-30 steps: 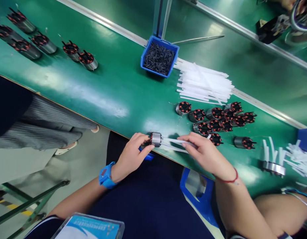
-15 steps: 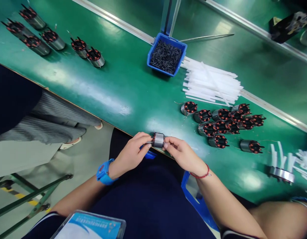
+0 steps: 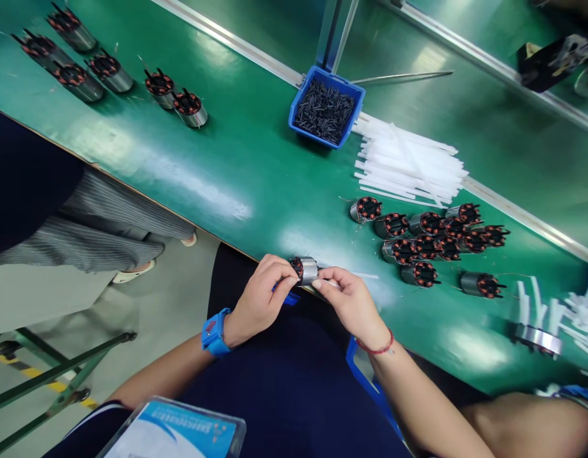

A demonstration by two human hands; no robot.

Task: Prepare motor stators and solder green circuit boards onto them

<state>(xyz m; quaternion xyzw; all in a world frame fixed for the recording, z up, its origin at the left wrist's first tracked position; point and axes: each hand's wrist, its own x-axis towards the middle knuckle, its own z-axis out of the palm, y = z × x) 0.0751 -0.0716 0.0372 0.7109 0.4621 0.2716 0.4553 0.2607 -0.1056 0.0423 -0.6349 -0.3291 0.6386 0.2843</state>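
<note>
A motor stator (image 3: 307,271), a short silver cylinder with copper windings, is held level at the table's front edge. My left hand (image 3: 268,289) pinches its left end, where the windings and thin wire ends show. At the opposite end my right hand (image 3: 351,299) is closed, thumb and forefinger against the rim. A thin white strip (image 3: 368,275) sticks out to the right behind my right fingers; whether they grip it I cannot tell. The fingertips partly cover both ends of the stator.
A blue bin (image 3: 294,121) holds short black tubes, beside a pile of white strips (image 3: 408,159). Several stators (image 3: 425,248) stand on the right, more (image 3: 191,111) at far left. One stator (image 3: 537,338) bristles with white strips. People's legs (image 3: 107,222) and an arm (image 3: 537,420) flank me.
The dark stick by my left fingers no longer shows, and those fingers now pinch the stator's end. A white strip has appeared behind my right hand. The view has shifted slightly.
</note>
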